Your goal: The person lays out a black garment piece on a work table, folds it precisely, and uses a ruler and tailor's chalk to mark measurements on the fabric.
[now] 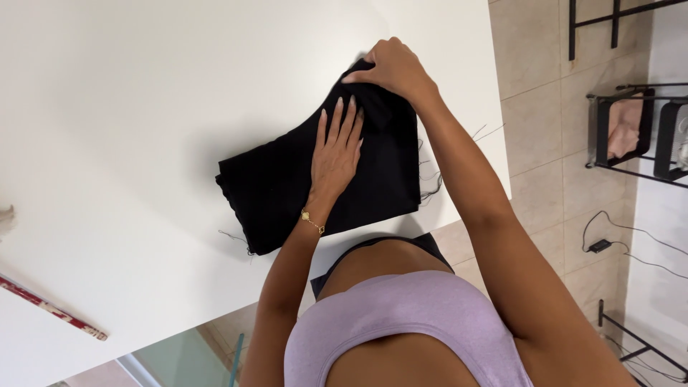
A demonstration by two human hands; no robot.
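Observation:
A folded black cloth (272,190) with frayed threads lies on the white table (129,107), near its right edge. My left hand (337,154) rests flat on the middle of the cloth, fingers together and extended; a thin gold bracelet sits at its wrist. My right hand (390,68) is at the cloth's far corner, with fingers curled and pinching the fabric edge there.
A red patterned strip (50,309) lies at the table's lower left edge. Right of the table is tiled floor with black metal racks (631,129), one holding a pink cloth, and a black cable with adapter (600,245). A glass surface (186,358) shows below.

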